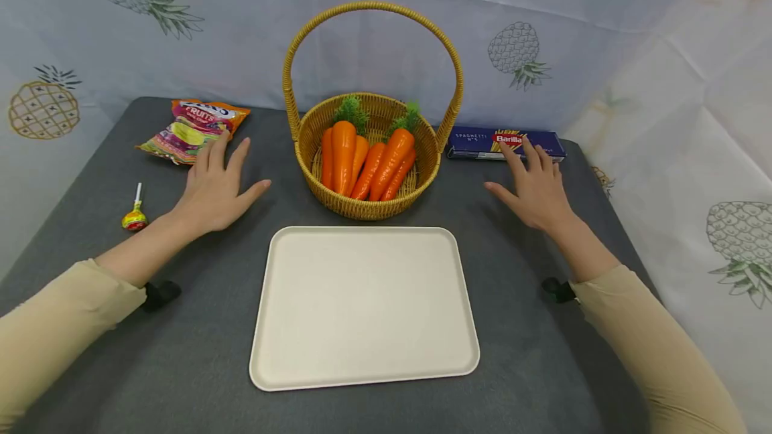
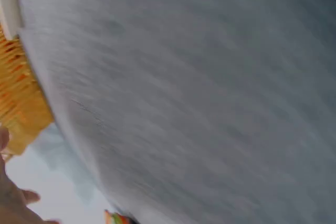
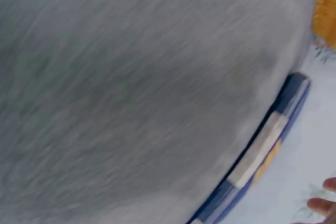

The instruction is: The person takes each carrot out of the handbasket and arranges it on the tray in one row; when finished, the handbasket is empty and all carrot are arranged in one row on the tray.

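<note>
As I watch the head view, the left hand (image 1: 212, 187) is spread near the candy bag (image 1: 191, 131), far left, the right hand (image 1: 537, 189) spread near the pasta box (image 1: 479, 142), far right. The left wrist view gives me mostly blurred table (image 2: 184, 87); the right wrist view, the pasta box.

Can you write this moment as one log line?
left hand: spread, near fruits bag | right hand: spread, near spaghetti box | carrots: in basket | tray: in front of basket

Carrots (image 1: 369, 171) in basket (image 1: 362, 209), spaghetti box (image 1: 487, 142) right, seemingly apart
</note>
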{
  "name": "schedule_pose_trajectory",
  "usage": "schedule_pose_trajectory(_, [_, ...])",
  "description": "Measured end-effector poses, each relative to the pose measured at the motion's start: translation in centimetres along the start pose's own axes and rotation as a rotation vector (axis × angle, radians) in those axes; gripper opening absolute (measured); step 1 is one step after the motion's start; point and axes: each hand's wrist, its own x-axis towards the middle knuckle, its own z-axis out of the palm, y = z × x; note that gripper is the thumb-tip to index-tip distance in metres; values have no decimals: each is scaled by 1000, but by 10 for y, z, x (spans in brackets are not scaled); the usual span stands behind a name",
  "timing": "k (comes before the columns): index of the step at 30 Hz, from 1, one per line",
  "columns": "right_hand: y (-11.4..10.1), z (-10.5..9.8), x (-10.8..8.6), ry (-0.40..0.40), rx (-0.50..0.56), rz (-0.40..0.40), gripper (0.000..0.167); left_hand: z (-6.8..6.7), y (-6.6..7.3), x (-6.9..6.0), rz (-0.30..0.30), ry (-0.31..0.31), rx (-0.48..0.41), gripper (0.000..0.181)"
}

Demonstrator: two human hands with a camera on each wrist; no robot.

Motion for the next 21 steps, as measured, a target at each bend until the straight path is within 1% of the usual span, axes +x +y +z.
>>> schedule_pose_trajectory(2, [-9, -2, 1, 69, 31, -44, 75, -3, 7, 2, 21, -25, -71, 80])
schedule_pose_trajectory(5, [-27, -7, 4, 171, 98, -114, 65, -9, 16, 6, 46, -108, -165, 64])
schedule_pose_trajectory(7, [-40, -10, 7, 230, 150, -159, 59, -12, 19, 9, 58, -191, -218, 56])
schedule_pose_trajectory(10, [-61, -14, 12, 287, 218, -215, 50, -15, 22, 12, 86, -339, -329, 45])
schedule_pose_trajectory(12, [-74, -17, 15, 304, 267, -246, 46, -15, 21, 13, 106, -447, -412, 40])
schedule_pose_trajectory(15, [-93, -20, 20, 292, 348, -272, 43, -12, 19, 15, 160, -577, -488, 38])
schedule_pose_trajectory(18, [-110, -20, 26, 257, 422, -285, 42, -7, 14, 18, 201, -677, -532, 41])
schedule_pose_trajectory(21, [-125, -19, 33, 227, 477, -304, 41, -2, 11, 21, 215, -759, -578, 48])
